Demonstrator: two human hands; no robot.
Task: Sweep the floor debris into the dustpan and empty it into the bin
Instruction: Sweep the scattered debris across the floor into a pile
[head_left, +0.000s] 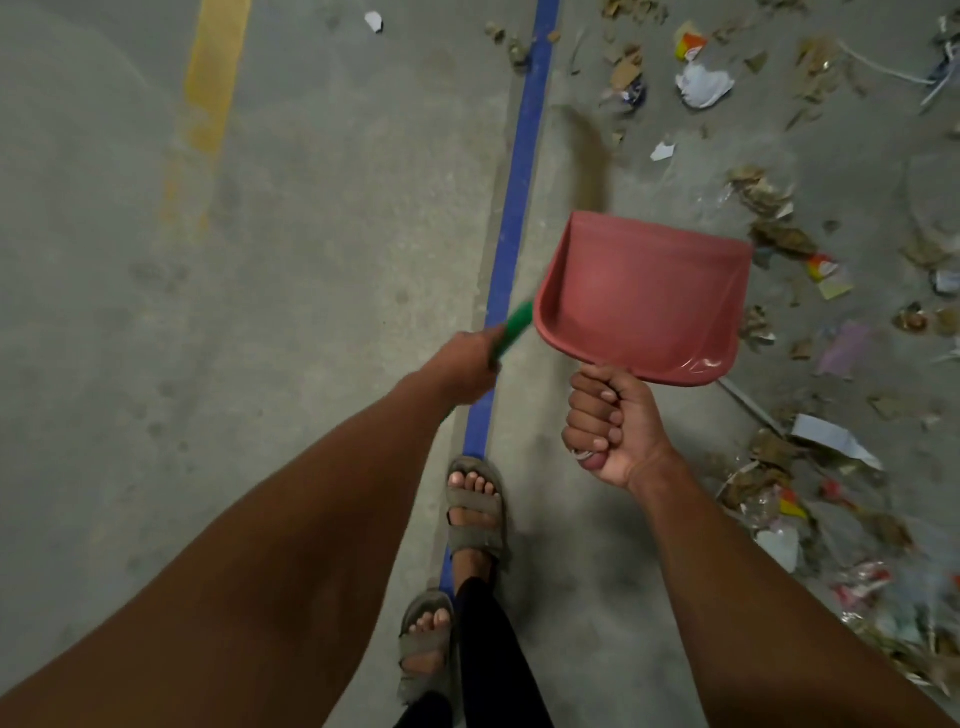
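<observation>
Right hand (608, 426): fingers and thumb wrapped tight round the handle of the red plastic dustpan (644, 301); handle itself hidden inside the fist.
Dustpan attitude: held up off the floor, open mouth pointing away from the person toward the litter, pan bare inside; judged to be carried ready, not yet set down to receive anything.
Left hand (470, 364): closed round the green plastic grip of the broom (511, 330); hand blurred, so finger detail cannot be read.
Broom head: tan bristle end (582, 156) smeared by motion ahead of the dustpan, just right of the blue painted floor line (519, 171) (blur suggests a stroke in progress).
Floor debris (779, 234): scraps of cardboard, paper, crumpled wrappers and a white plastic bag, strewn over the grey concrete floor (311, 260) to the right of the blue line; well apart from the dustpan's lip.
Stance: sandalled feet (475, 509) on and beside the blue line, facing along it, litter on the dustpan side; this probably explains which hand has which tool.
Other marks: worn yellow painted stripe (213, 93) at far left.
Bin: not in view.
Progress (judgement): early; nothing collected.
</observation>
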